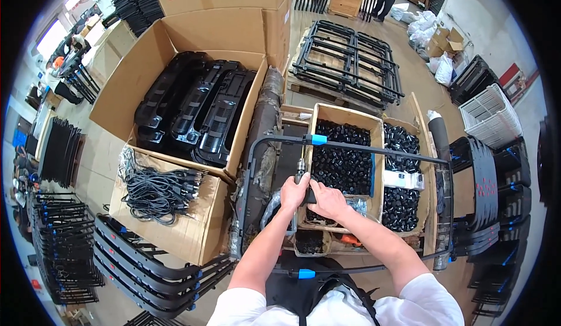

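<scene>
Gripping one power driver (301, 166) with a metal chuck, both hands meet at the centre of the frame: the left hand (294, 192) and the right hand (329, 201) are clamped around its dark body. One round-cornered black tubular frame (380, 149) with two blue pieces (318, 139) surrounds them in view. Right of centre lie glossy black caps (342, 156), too many to count. Upper left, one cardboard carton (216, 31) holds three rows of shiny, ribbed panels (198, 107); below sits one tangled heap of cables (155, 188).
</scene>
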A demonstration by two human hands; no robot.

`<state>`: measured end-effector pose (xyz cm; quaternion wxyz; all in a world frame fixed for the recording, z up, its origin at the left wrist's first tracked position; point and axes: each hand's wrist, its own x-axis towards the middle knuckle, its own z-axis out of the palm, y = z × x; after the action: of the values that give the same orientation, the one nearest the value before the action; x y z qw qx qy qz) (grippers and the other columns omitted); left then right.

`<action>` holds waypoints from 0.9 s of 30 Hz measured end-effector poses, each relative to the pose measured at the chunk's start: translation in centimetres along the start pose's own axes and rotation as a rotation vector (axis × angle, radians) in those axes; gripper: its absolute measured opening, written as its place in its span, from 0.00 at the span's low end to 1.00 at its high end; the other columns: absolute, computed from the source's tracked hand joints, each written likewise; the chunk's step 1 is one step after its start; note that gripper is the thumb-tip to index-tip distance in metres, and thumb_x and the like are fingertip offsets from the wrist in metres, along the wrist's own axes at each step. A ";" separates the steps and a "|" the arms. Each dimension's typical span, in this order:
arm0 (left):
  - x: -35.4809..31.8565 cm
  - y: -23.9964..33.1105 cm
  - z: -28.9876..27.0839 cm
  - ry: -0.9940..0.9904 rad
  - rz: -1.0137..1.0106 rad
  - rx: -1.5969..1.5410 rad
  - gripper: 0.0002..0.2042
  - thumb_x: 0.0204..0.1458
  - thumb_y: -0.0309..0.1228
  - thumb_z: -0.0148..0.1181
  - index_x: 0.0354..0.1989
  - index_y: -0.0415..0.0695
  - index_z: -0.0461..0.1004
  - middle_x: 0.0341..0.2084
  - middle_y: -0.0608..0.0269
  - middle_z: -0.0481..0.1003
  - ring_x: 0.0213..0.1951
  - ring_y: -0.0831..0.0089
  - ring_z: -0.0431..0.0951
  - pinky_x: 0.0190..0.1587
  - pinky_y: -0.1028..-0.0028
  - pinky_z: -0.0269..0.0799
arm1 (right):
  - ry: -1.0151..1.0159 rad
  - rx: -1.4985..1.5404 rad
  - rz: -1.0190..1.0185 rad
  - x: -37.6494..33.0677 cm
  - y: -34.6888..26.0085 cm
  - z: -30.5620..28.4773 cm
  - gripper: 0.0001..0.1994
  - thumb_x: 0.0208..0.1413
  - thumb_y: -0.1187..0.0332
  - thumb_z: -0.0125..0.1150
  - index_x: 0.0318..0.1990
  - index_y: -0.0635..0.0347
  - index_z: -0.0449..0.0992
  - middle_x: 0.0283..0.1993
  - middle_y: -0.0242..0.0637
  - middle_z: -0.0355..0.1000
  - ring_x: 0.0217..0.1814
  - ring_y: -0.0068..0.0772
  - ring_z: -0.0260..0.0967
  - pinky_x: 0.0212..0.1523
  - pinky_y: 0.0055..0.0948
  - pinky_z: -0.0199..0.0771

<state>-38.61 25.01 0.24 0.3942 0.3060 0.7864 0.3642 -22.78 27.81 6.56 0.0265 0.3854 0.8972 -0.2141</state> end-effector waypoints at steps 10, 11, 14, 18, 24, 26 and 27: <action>0.3 0.3 0.3 -0.027 0.035 0.020 0.32 0.59 0.61 0.62 0.39 0.36 0.82 0.36 0.45 0.84 0.42 0.53 0.85 0.48 0.58 0.77 | 0.006 0.043 0.029 0.2 0.7 0.0 0.40 0.52 0.52 0.72 0.68 0.61 0.62 0.51 0.55 0.78 0.50 0.60 0.80 0.51 0.51 0.82; 0.2 0.2 0.3 -0.013 0.033 -0.018 0.31 0.59 0.61 0.63 0.39 0.36 0.82 0.35 0.45 0.84 0.41 0.53 0.85 0.47 0.58 0.77 | 0.006 0.045 0.030 0.2 0.7 -0.1 0.40 0.52 0.52 0.72 0.68 0.61 0.62 0.51 0.55 0.78 0.50 0.60 0.80 0.51 0.51 0.82; 0.8 0.2 0.3 -0.009 0.026 0.010 0.31 0.59 0.61 0.62 0.38 0.36 0.82 0.34 0.46 0.84 0.41 0.53 0.85 0.47 0.58 0.77 | 0.025 0.052 0.007 0.2 0.8 0.0 0.40 0.51 0.51 0.73 0.67 0.62 0.62 0.52 0.56 0.78 0.49 0.60 0.81 0.50 0.51 0.83; 1.2 0.5 -0.1 -0.100 -0.006 0.051 0.37 0.60 0.64 0.58 0.49 0.33 0.79 0.46 0.34 0.82 0.52 0.40 0.82 0.56 0.52 0.74 | 0.017 0.058 0.015 0.7 1.1 0.0 0.42 0.51 0.50 0.73 0.67 0.64 0.61 0.55 0.58 0.78 0.49 0.59 0.81 0.49 0.50 0.83; 1.2 2.5 -0.2 -0.124 0.004 0.150 0.38 0.62 0.62 0.55 0.56 0.30 0.72 0.51 0.27 0.79 0.57 0.35 0.79 0.61 0.50 0.73 | 0.059 0.100 -0.011 1.1 2.5 0.8 0.45 0.52 0.49 0.74 0.70 0.64 0.59 0.57 0.59 0.78 0.51 0.59 0.81 0.51 0.51 0.82; 1.2 2.9 -0.2 -0.114 0.010 0.185 0.38 0.63 0.62 0.55 0.56 0.30 0.72 0.51 0.27 0.79 0.57 0.35 0.79 0.60 0.49 0.73 | 0.076 0.111 -0.017 1.1 2.6 0.9 0.46 0.52 0.48 0.74 0.71 0.64 0.58 0.58 0.59 0.78 0.51 0.60 0.81 0.51 0.51 0.82; 1.2 2.9 -0.3 -0.104 0.012 0.219 0.38 0.63 0.62 0.54 0.57 0.30 0.71 0.51 0.26 0.79 0.56 0.35 0.79 0.60 0.49 0.73 | 0.068 0.144 -0.026 1.1 2.6 0.7 0.46 0.53 0.48 0.73 0.72 0.64 0.57 0.59 0.59 0.77 0.53 0.60 0.80 0.53 0.51 0.81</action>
<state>-38.90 27.43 2.22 0.3964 0.3707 0.7980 0.2621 -21.85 29.87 4.74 -0.0345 0.3818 0.8847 -0.2653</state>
